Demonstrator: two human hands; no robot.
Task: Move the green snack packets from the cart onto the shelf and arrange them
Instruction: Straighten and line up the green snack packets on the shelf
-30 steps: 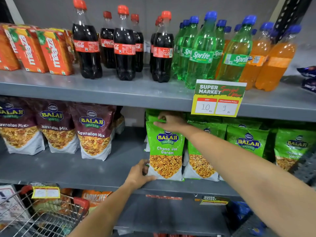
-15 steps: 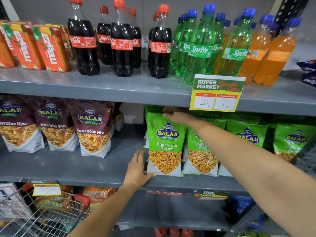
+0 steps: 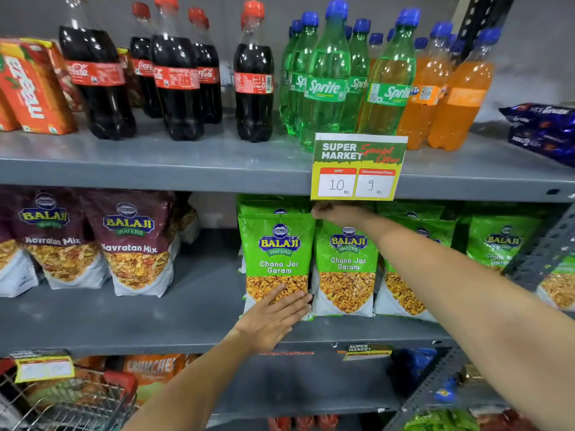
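Note:
Several green Balaji Chana Jor Garam packets stand upright in a row on the middle grey shelf. The front left packet has my left hand pressed flat against its lower front, fingers straight. My right hand reaches in under the price tag and pinches the top of the packets, between the left packet and the second packet. More green packets stand further right. The wire cart is at the bottom left.
Maroon Navratan Mix packets stand on the left of the same shelf, with a gap between them and the green ones. Cola, Sprite and orange bottles fill the shelf above. A price tag hangs from its edge. A grey perforated upright runs at the right.
My left hand slid from the packet's left edge onto its lower front. My right hand shifted right along the packet tops. The front packet now stands straighter.

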